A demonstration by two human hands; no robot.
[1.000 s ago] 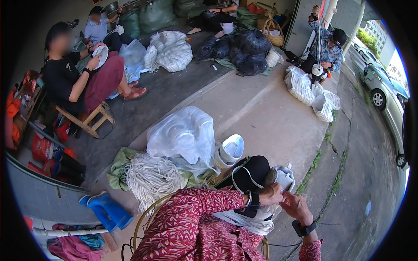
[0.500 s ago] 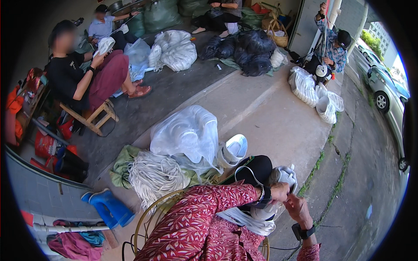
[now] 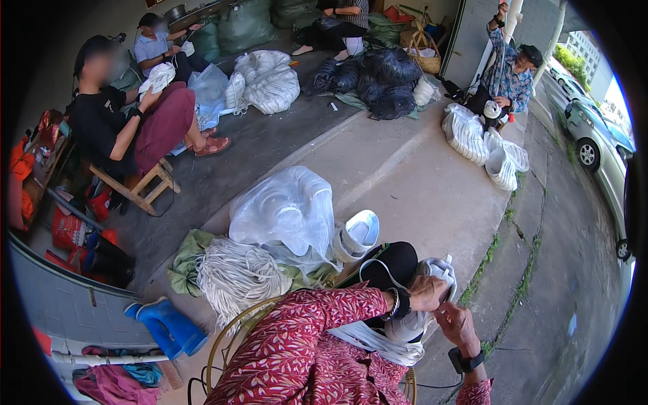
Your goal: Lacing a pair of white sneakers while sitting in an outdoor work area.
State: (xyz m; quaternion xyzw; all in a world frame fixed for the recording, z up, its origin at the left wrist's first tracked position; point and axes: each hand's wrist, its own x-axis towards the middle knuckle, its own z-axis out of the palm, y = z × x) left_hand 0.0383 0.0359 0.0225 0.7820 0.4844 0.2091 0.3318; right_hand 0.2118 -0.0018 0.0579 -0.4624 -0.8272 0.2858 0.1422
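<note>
A pale grey-white shoe (image 3: 440,270) rests on my lap by my dark-clad knee. My left hand (image 3: 428,293) is closed over its side, fingers wrapped on it. Just below and to the right, my right hand (image 3: 457,325) is closed in a pinch against the shoe's edge, close to my left fingertips. Whatever it pinches is too small to make out. A bundle of flat white laces (image 3: 381,345) lies across my lap, under my left forearm.
Ahead stand stacked white shoe pieces (image 3: 358,234), a clear plastic bag (image 3: 287,212) and a heap of white laces (image 3: 239,277). Blue boots (image 3: 169,325) lie at left. Seated co-workers (image 3: 111,115) handle white pieces; black bags (image 3: 388,81) sit further back. Cars (image 3: 597,138) are parked right.
My hands stay at the shoe, with only a slight shift of the fingers. The seated person at left has turned the white piece they hold. The whole view has shifted a little.
</note>
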